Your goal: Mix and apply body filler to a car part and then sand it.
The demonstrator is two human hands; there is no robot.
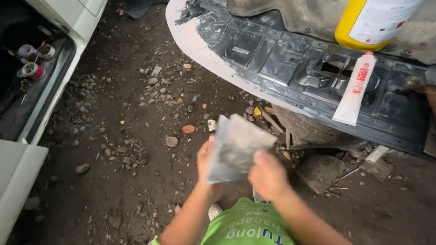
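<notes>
Low in the frame's middle, both forearms angle upward; the left hand (205, 158) and right hand (268, 177) each grip one grey sheet (234, 147). Upper right: one white tube (354, 89), one yellow bottle (374, 19).

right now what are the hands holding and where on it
Both hands hold a grey folded sheet: left hand at its left edge, right hand at its lower right corner.

Both hands (240, 170) raised together, fingers apparently pinched closed.
</notes>
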